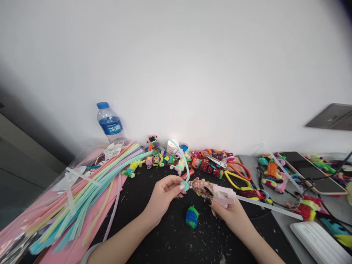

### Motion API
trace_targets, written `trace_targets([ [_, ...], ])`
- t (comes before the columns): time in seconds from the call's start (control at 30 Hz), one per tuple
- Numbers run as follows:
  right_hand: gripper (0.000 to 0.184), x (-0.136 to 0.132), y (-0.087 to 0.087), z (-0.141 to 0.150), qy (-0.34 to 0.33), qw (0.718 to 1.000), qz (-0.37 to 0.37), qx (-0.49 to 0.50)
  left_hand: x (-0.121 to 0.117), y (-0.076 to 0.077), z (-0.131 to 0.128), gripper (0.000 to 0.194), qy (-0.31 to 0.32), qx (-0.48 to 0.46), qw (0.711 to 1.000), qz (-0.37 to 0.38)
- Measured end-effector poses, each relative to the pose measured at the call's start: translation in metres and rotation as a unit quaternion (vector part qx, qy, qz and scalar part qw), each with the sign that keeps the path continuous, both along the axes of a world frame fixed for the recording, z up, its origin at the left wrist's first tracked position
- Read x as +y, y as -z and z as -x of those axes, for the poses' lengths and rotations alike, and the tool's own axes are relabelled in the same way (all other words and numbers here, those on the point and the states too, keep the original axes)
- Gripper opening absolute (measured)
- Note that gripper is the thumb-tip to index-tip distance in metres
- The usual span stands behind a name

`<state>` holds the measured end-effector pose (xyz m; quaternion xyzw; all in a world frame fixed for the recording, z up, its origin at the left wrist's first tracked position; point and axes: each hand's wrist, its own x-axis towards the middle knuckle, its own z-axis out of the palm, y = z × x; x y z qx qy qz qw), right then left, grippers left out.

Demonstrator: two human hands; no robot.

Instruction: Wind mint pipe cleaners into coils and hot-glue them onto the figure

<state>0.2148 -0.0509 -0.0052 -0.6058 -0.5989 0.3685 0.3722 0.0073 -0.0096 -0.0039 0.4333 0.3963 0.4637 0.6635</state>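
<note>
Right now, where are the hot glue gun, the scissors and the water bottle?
Hot glue gun (222,194): head view, pink body.
Scissors (224,164): head view, metal pivot.
Water bottle (110,125): head view, blue label.

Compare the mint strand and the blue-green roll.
The mint strand is held by the left hand; the blue-green roll lies on the black mat. The strand has a long curved tail; the roll is compact. The strand is pale; the roll, vivid.
</note>
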Motion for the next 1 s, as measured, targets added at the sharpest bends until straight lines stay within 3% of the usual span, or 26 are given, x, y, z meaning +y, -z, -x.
trace_targets([
  [1.0, 0.023, -0.0018, -0.0024, 0.0006, 0.005, 1.000, 0.001, -0.010, 0.0002, -0.0018, 0.0006, 0.018, -0.030, -0.026, 0.999, 0.008],
])
